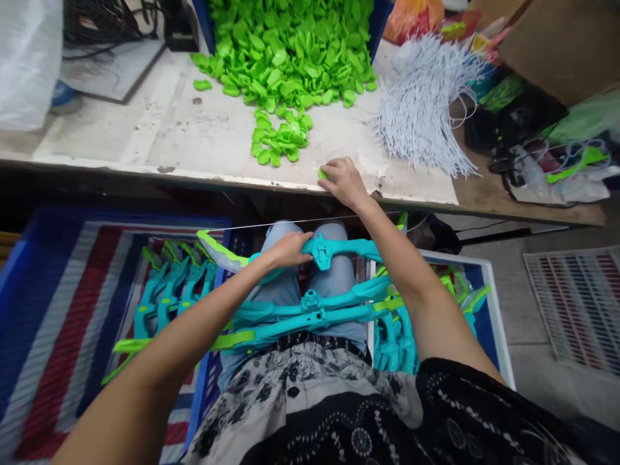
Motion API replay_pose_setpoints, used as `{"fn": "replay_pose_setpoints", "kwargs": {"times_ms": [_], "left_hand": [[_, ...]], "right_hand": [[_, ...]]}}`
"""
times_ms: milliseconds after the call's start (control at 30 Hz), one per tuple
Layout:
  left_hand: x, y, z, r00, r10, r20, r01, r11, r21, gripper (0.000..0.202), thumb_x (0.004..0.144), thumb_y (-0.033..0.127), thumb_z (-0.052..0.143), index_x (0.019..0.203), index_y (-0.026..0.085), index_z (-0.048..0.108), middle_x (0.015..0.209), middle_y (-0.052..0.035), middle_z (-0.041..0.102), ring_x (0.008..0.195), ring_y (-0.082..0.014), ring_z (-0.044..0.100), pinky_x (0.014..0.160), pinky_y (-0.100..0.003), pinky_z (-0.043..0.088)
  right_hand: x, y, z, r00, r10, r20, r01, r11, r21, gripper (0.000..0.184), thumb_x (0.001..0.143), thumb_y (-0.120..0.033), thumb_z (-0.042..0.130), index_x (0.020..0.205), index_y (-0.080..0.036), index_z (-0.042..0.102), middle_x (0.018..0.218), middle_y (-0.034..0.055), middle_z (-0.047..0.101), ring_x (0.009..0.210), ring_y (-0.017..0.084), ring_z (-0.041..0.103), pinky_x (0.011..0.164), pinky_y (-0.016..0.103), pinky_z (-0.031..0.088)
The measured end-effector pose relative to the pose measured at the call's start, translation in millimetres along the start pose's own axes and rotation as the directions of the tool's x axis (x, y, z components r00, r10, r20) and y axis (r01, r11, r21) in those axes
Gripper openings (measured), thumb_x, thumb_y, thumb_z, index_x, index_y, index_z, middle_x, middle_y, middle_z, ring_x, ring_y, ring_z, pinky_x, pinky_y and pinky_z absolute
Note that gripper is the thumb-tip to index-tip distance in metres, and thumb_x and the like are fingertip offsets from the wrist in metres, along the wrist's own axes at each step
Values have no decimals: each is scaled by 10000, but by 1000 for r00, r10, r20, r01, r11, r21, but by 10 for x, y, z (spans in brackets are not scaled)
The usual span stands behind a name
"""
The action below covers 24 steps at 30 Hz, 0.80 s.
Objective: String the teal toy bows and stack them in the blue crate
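My left hand (289, 250) is closed around the middle of a teal toy bow (356, 247), beside its grip plate. The bow lies across my knees, with lime-green tips and a white string (252, 226) stretched along its far side. My right hand (345, 183) rests at the table's front edge, fingers pinched on a small lime-green plastic piece (323, 174) that is mostly hidden. Two more teal bows (290, 329) lie across my lap, nearer my body. A small group of loose green pieces (281, 137) sits on the table left of my right hand.
A blue bin (382, 29) spills a heap of green pieces onto the table (159, 139). White cords (421, 103) lie in a bundle at right. More bows fill a striped-lined blue crate (29, 271) on the left and a white-rimmed box (498, 323) on the right.
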<state>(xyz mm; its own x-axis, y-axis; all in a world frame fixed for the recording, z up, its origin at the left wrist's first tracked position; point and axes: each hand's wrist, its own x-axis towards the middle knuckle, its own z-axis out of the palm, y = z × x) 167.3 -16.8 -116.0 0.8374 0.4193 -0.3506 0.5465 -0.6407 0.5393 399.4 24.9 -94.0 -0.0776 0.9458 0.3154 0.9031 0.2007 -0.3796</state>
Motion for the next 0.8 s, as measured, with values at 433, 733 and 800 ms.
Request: {"fn": "replay_pose_setpoints", "kwargs": {"times_ms": [433,733,800], "left_hand": [[314,-183,-59,940,-18,342,228,778,-585,573,690,532,603,1124,164,666,1036,-21,708,948,-211,615,798,-253,452],[324,-157,-12,936,84,343,181,720,-670,540,663,543,627,1046,165,665,987,-17,691,921,-191,583,765,-236,420],[333,-114,-6,951,71,302,135,781,-609,523,633,550,654,984,163,668,943,-13,681,889,-190,573,737,-235,408]], "right_hand": [[-1310,-582,-145,936,-296,192,272,952,144,345,877,-407,555,1076,-139,644,1014,124,637,944,241,516,813,409,456],[-1696,-623,91,974,-8,227,-25,989,144,307,794,-380,684,1056,-223,661,1133,87,620,1107,264,477,898,426,374],[-1664,-652,81,955,124,271,-166,977,137,342,743,-376,732,1041,-229,652,1174,73,604,1129,265,483,902,413,353]]}}
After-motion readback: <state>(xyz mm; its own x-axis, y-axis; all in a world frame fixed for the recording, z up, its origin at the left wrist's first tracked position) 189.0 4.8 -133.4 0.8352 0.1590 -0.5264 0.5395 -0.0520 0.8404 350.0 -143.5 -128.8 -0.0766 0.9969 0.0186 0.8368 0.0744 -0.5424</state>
